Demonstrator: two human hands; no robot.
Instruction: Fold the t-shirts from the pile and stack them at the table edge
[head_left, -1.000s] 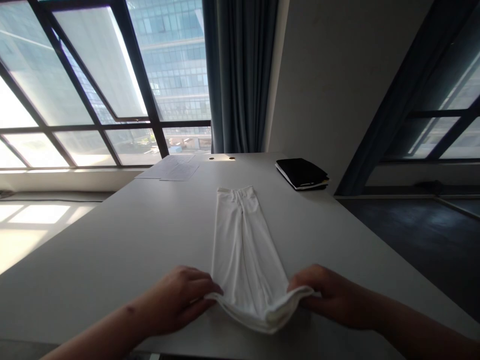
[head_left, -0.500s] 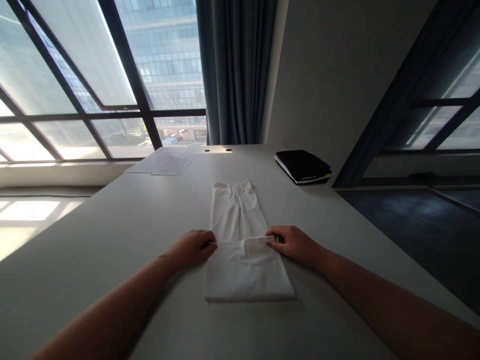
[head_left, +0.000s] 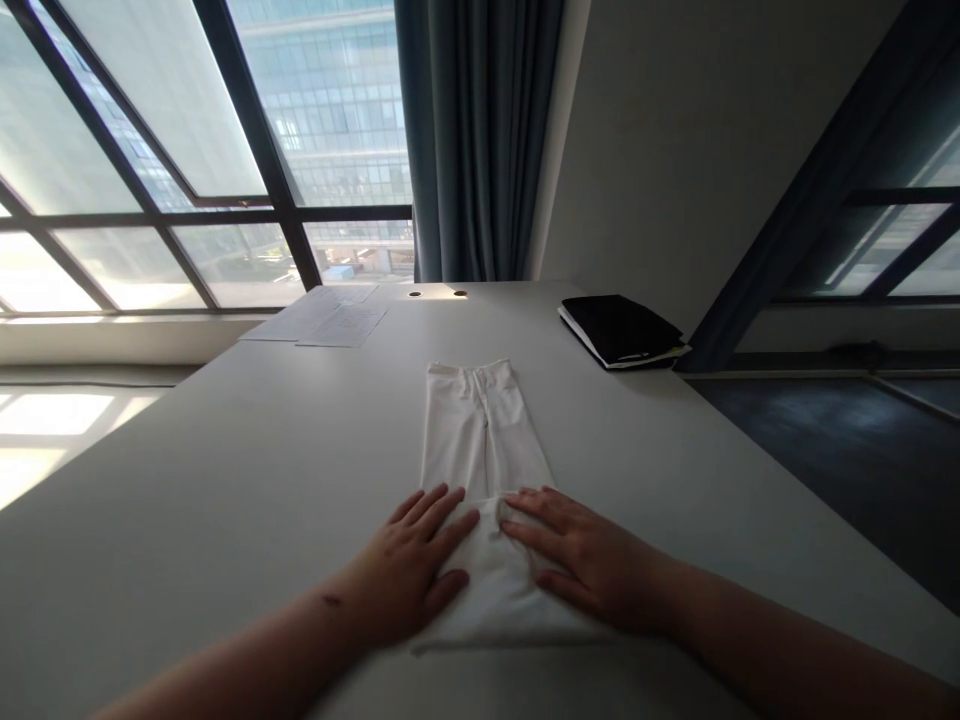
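A pair of white trousers lies on the table with its waistband at the far end. The leg part nearest me is folded back over the rest. My left hand rests flat on the left side of that fold, fingers spread. On the right side of the fold lies my right hand, palm down with its fingers stretched toward the middle. Both hands touch the cloth, and neither grips it. They hide the fold's side edges.
The white table stretches away from me. Printed sheets of paper lie at its far left. A black folder with papers in it is near the right edge. Behind stand a blue curtain and windows.
Both hands have let go of the fold's corners and moved inward onto the folded cloth. Their fingers have gone from pinching to spread flat. The view has shifted slightly.
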